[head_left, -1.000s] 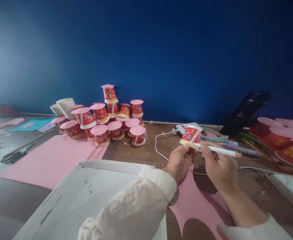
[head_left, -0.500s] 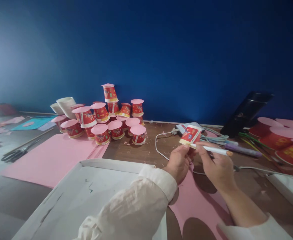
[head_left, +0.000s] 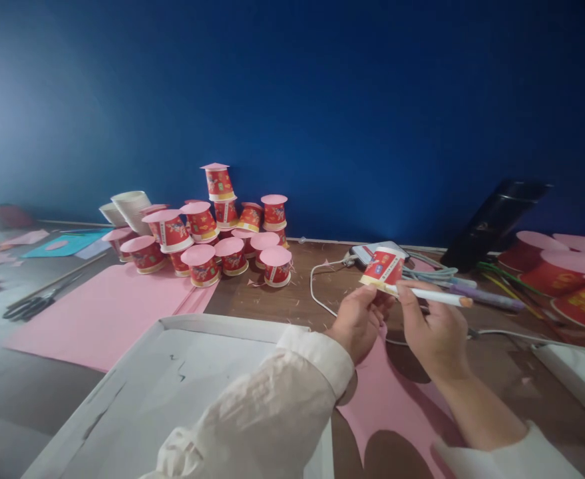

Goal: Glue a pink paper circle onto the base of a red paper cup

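The left hand [head_left: 359, 320] grips a small red cup [head_left: 384, 267] by its rim, fingers closed on it, holding it upside down and tilted just above a pink sheet [head_left: 392, 399] on the table [head_left: 282, 299]. The right hand [head_left: 434, 332] is closed around a white pen [head_left: 434, 297], which lies nearly level with its tip at the cup's rim; the tip seems to touch the rim, though the blur makes that hard to confirm. Behind the cup lie a phone [head_left: 372, 250] and a white cable [head_left: 322, 293]. To the left, against the blue wall [head_left: 292, 100], stands a pile of red cups [head_left: 212, 233] capped with pink discs, beside a larger pink sheet [head_left: 102, 313] and scissors [head_left: 32, 305]. A white tray [head_left: 172, 392] sits under the left sleeve [head_left: 272, 412]. More red cups [head_left: 562, 276] lie at the far right.
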`<state>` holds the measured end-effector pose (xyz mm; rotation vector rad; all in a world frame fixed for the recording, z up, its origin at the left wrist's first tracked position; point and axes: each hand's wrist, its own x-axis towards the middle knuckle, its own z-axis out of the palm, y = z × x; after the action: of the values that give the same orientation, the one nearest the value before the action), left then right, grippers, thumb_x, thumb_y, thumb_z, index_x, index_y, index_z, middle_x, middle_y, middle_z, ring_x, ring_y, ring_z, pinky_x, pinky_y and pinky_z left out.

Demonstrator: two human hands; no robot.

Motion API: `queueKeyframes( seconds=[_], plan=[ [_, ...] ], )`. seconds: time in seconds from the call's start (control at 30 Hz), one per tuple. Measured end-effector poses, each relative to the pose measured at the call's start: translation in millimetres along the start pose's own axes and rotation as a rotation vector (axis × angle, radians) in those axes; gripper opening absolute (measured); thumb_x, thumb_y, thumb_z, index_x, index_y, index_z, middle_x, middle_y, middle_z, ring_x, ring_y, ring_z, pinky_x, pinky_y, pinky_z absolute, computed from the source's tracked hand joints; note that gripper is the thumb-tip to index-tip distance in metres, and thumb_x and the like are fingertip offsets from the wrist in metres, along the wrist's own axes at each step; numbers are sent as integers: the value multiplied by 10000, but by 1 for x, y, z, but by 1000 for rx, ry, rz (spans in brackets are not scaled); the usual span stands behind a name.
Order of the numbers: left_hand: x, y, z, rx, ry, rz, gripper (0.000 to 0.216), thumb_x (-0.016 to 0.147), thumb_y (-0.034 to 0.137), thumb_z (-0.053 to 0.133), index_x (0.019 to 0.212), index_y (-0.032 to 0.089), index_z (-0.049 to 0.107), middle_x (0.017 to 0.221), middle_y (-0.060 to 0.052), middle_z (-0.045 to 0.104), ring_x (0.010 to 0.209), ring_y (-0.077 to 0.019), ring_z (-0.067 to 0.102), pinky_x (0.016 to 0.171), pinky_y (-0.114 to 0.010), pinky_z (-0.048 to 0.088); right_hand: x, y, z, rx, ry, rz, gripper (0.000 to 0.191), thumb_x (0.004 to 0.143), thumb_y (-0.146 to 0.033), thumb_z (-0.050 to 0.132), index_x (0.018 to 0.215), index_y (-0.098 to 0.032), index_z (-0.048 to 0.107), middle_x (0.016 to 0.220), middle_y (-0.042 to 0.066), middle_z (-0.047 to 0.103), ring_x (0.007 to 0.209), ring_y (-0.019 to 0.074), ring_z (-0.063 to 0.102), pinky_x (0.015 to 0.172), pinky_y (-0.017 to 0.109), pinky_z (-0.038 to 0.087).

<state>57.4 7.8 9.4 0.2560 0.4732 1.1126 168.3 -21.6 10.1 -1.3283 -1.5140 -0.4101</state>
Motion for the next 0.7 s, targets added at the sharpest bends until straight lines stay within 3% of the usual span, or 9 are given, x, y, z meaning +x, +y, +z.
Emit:
queueKeyframes(
  seconds=[0.2,0.7],
  plan=[
    [0,1,2,-28,19,15,162,924,106,615,798,121,717,743,-51,689,671,-113,646,777,-223,538,2,-2,2,15,-33,-108,245,1023,-368,570,979,-202,745,940,91,800,890,230,759,835,335,572],
    [0,1,3,-46,49,24,134,901,93,642,800,120,726,781,-55,699,702,-116,647,800,-235,532,1,-3,2,48,-42,-84,228,1017,-356,578,990,-206,746,942,85,794,887,228,752,826,339,569]
  ],
)
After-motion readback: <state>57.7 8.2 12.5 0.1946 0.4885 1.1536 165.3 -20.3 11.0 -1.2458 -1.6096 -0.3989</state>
